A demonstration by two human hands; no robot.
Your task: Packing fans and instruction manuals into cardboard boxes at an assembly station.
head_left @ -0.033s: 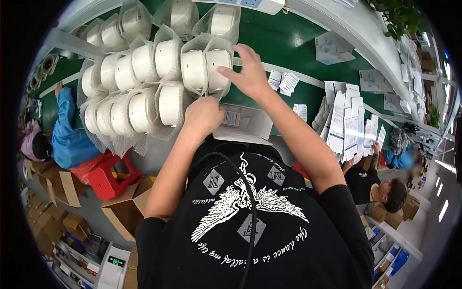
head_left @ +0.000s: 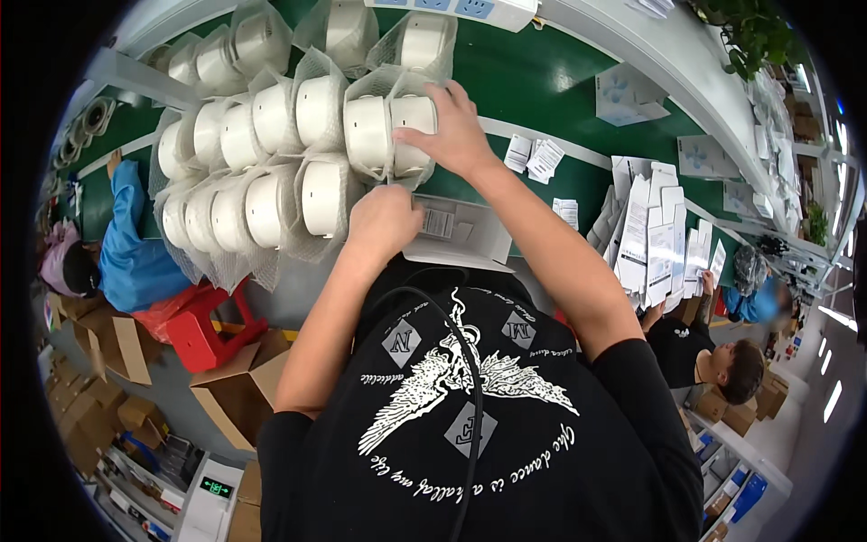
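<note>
A white rounded device (head_left: 414,116) sits partly inside a clear bubble-wrap bag (head_left: 386,79) near the middle of the bench. My right hand (head_left: 449,135) wraps its right side, with the thumb on the front and the fingers at the upper right edge. Just below, my left hand (head_left: 386,219) is closed at the lower edge of the bag, apparently pinching it; its fingertips are hidden. Another white device (head_left: 368,134) stands close on the left in similar wrap. Under my hands lies an open white box (head_left: 483,233) with a printed label inside.
Rows of bagged white devices (head_left: 237,135) cover the bench to the left. Small printed papers (head_left: 545,159) and flattened white cartons (head_left: 646,239) lie at the right. A power strip (head_left: 470,7) runs along the back. Co-workers sit on both sides, near a red stool (head_left: 200,339).
My right hand has moved slightly left and closed from a spread pose onto the white device. My left hand has barely moved.
</note>
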